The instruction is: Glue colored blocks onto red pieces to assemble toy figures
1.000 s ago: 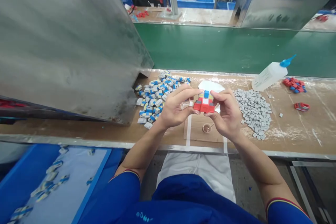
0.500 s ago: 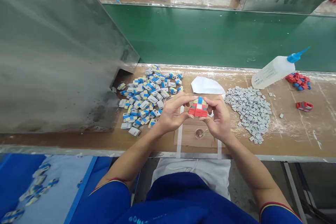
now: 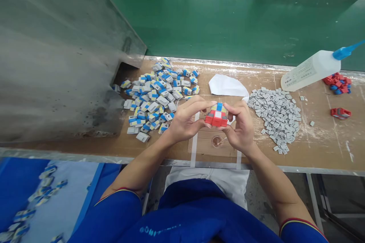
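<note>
Between my two hands is a small toy car (image 3: 217, 115), red at the near end, with blue, yellow and white patches on top. My left hand (image 3: 188, 118) pinches its left side between thumb and fingers. On the other side my right hand (image 3: 240, 124) grips it the same way. Below the car, a small clear dish (image 3: 217, 141) of brownish stuff with a thin stick lies on a board. To the left spreads a heap of grey, blue and yellow toy parts (image 3: 159, 95). A pile of small grey pieces (image 3: 278, 115) lies right of my right hand.
A white bottle with a blue nozzle (image 3: 309, 71) leans over the grey pile. Red and blue parts (image 3: 338, 83) and one red toy car (image 3: 340, 112) lie far right. White paper (image 3: 228, 85) is behind my hands. A metal panel (image 3: 57, 64) stands left; a green belt (image 3: 213, 19) runs behind.
The camera view has tilted down and come a little closer. Both hands still hold the toy car, which is tipped slightly differently, showing more of its blue and yellow top.
</note>
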A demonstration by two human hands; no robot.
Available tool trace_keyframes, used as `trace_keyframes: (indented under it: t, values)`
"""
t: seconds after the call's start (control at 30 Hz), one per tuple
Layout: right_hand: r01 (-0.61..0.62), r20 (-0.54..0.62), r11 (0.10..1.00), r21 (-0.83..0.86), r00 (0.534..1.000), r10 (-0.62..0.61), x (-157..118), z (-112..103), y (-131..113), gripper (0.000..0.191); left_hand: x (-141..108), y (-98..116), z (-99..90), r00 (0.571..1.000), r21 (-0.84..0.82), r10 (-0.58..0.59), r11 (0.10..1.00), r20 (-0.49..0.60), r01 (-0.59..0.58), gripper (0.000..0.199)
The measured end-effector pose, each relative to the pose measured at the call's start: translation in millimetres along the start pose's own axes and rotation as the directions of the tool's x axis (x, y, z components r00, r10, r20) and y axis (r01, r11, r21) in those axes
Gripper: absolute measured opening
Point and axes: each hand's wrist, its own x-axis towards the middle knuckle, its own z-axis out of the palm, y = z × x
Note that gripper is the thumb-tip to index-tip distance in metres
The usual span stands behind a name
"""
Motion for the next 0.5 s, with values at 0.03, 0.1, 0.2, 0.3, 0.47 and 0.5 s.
trace_keyframes:
  t: [0.03, 0.1, 0.2, 0.3, 0.47, 0.5]
  values:
    - [0.004, -0.001, 1.0, -0.013, 1.0, -0.004, 0.2, 0.2, -0.3, 0.043, -0.1, -0.2, 0.1, 1.0, 0.008, 0.001, 1.0, 0.0, -0.001, 0.048]
    - [0.004, -0.005, 1.0, -0.009, 1.0, -0.004, 0.6, 1.0, -0.9, 0.042, -0.5, -0.7, 0.3, 1.0, 0.017, -0.006, 1.0, 0.0, 0.006, 0.047]
    - [-0.011, -0.016, 0.998, 0.057, 1.0, 0.012, 0.6, 2.6, -1.0, 0.041, -1.8, -0.7, 1.0, 0.999, 0.011, -0.035, 0.999, -0.009, 0.035, 0.051]
    - [-0.047, -0.019, 0.989, 0.138, 0.999, 0.05, -0.5, 4.3, 0.0, 0.04, -2.8, 0.2, 1.7, 0.999, 0.017, -0.046, 0.999, -0.016, 0.046, 0.051]
    - [-0.089, -0.009, 0.983, 0.162, 0.996, 0.091, -4.2, 6.5, 2.7, 0.043, -1.3, 0.6, 1.2, 0.999, 0.01, -0.037, 0.999, -0.007, 0.037, 0.047]
    - [-0.093, -0.009, 0.984, 0.15, 0.995, 0.095, -5.0, 6.7, 3.1, 0.043, -0.8, 0.3, 1.2, 0.999, 0.009, -0.039, 0.999, -0.003, 0.039, 0.047]
